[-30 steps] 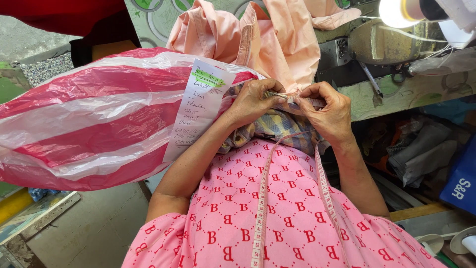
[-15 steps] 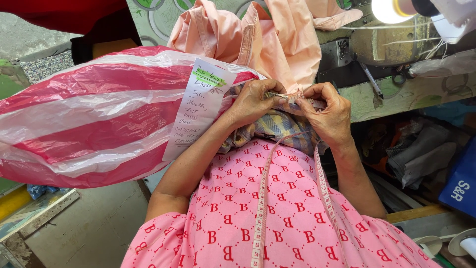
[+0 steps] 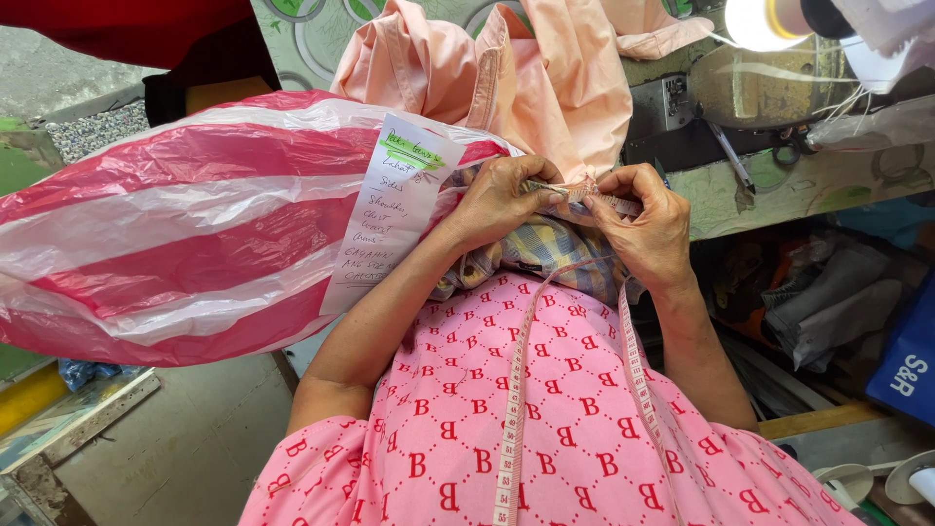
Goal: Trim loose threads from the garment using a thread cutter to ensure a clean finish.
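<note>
Hands pinching peach fabric at a cluttered sewing bench.

Striped red-and-white plastic bag (image 3: 195,224) lies left; peach shirt (image 3: 516,88) drapes ahead. Left hand (image 3: 502,200) and right hand (image 3: 648,224) grip its edge together, with a measuring tape (image 3: 511,409) round the neck.

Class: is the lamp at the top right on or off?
On: the round white lamp glows bright, washing out its own face.
</note>
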